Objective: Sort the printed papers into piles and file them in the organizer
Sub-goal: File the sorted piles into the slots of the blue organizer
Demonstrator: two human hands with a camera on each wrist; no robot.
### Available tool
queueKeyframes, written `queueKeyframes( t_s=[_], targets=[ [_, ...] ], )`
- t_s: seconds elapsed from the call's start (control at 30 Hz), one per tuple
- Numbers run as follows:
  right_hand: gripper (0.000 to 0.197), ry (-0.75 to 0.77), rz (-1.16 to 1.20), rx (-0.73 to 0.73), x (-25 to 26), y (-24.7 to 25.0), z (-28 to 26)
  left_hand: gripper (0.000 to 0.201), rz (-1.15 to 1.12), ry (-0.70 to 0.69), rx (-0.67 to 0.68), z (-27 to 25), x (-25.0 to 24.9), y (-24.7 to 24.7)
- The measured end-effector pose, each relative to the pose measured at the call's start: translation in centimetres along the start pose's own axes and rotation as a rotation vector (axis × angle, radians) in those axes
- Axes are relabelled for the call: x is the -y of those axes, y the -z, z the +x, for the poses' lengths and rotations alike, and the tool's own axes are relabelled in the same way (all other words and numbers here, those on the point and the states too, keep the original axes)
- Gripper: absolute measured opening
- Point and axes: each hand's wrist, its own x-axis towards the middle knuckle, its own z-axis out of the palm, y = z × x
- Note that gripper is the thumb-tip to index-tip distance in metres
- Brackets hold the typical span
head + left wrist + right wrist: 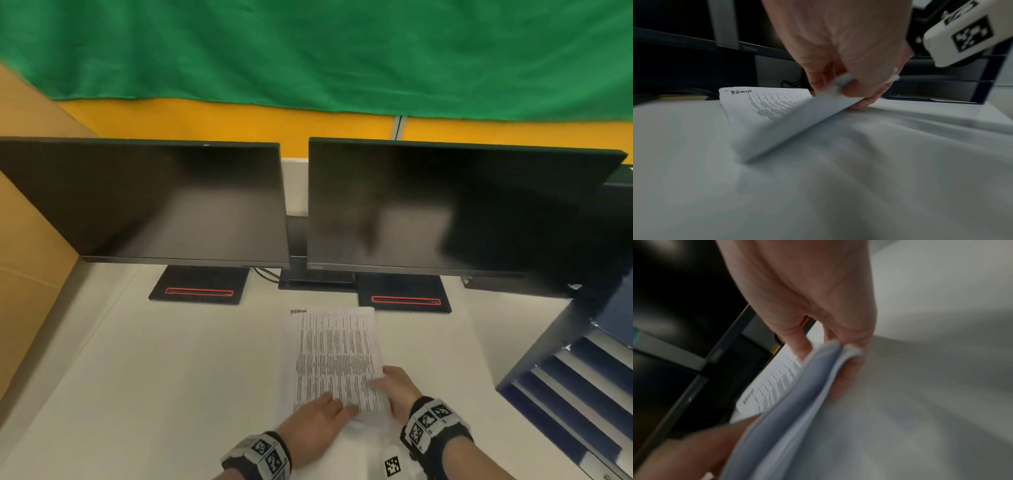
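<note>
**Both hands on a stack of printed papers**

Right hand grips the near right corner of the stack of printed papers, thumb on top and fingers curled beneath, so that corner is lifted off the white worktop (the wrist views, though blurred, show the sheets bowed upward there). Left hand lies just left of it on the stack's near edge; its fingers rest fairly straight on the top sheet, holding nothing. Both wrists wear bands with black-and-white square markers.

The top sheet is covered in dense columns of small print, with a handwritten word at its far left corner, too small to read with certainty. The stack's far end lies flat on the worktop.

Beyond the papers stand two dark monitors side by side. To the right of the papers sits the dark blue organizer, its stepped shelves facing the person.
</note>
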Motion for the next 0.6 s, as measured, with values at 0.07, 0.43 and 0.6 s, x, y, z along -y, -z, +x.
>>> queueKeyframes(
  t_s=[0.07,0.43,0.6],
  targets=[
    [0.046,0.084,-0.124,-0.025,-2.7,1.8,2.6,0.052,-0.144,-0.040,0.001,0.4,-0.7,0.6],
    [0.032,0.271,0.239,0.004,1.4,6.2,-6.7,0.083,-1.472,0.920,-0.403,6.0,5.0,6.6],
    [0.034,0.425,0.336,-0.019,4.8,6.1,-7.6,0.026,-1.297,0.680,-0.652,8.0,3.4,11.2]
  ],
)
